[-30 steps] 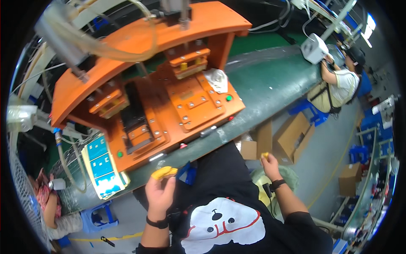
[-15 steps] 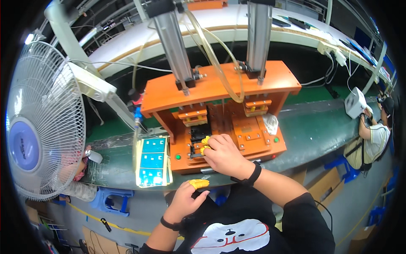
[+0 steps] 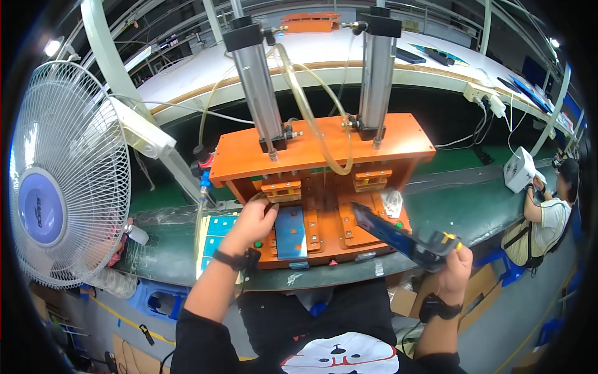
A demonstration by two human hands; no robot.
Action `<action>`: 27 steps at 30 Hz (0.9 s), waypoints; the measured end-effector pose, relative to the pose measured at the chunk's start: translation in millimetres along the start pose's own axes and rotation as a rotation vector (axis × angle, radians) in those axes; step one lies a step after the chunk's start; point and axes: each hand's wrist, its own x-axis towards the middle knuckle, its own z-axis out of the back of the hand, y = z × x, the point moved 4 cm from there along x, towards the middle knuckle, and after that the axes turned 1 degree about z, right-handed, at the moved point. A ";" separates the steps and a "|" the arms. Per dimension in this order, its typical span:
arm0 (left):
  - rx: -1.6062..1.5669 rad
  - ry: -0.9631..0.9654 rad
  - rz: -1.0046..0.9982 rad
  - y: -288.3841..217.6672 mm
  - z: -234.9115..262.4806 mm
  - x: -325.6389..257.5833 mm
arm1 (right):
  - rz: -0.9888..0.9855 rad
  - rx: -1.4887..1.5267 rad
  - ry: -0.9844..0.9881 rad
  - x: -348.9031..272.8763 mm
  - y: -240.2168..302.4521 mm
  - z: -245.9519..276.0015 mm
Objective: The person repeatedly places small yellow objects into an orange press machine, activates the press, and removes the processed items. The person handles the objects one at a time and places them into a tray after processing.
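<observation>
Where the orange metal press (image 3: 324,147) stands on the long green table (image 3: 445,193), a glossy blue rectangular panel (image 3: 290,234) lies flat on its left bed, at seven o'clock from the press's centre; this places it just before the left ram block (image 3: 281,189), presumably for alignment. The left hand (image 3: 252,221) reaches toward the panel's ten o'clock corner, near that block; its fingertips are partly hidden, so whether its grip pinches anything cannot be told. At four o'clock, the right hand (image 3: 455,271) has its grip pinching the near end of a slim, dark, black-framed rectangular piece (image 3: 392,235), tilted with its far end toward ten o'clock; holding the end probably spares the broad face. Yellow finger covers (image 3: 450,237) likely protect the surface or improve purchase. Pale-bordered blue sheets (image 3: 215,243) lie at eight o'clock, apparently for easy reach.
</observation>
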 end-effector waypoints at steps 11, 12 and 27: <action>0.439 0.163 0.231 56.5 -26.2 74.0 | -0.291 0.516 -0.524 -33.0 -100.2 175.7; 0.440 0.161 0.233 58.2 -27.1 74.6 | -0.309 0.492 -0.582 -20.2 -111.9 172.7; 0.466 0.207 0.260 60.2 -34.3 64.1 | -0.913 -0.452 0.202 216.8 -268.5 67.0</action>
